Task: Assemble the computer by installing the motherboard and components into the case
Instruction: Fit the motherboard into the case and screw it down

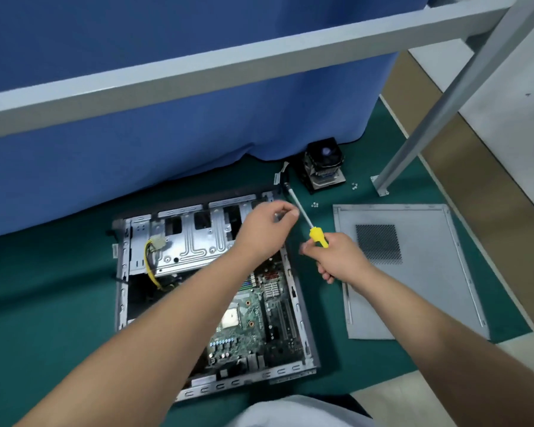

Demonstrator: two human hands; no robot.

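Note:
An open grey computer case (122, 291) lies flat on the green mat, with the green motherboard (250, 322) seated inside its near half. A silver drive cage (195, 238) fills the far half, beside a yellow cable bundle (150, 263). My left hand (265, 229) hovers over the case's far right corner, thumb and fingers pinched together on something small that I cannot make out. My right hand (336, 257) grips the yellow handle of a screwdriver (309, 224), whose long shaft points away toward the case's far corner.
The grey side panel (413, 272) with a mesh vent lies right of the case. A black CPU cooler (322, 163) stands at the back near loose screws (354, 186) and another screw cluster (314, 204). A blue curtain and a metal frame post (381, 180) border the mat.

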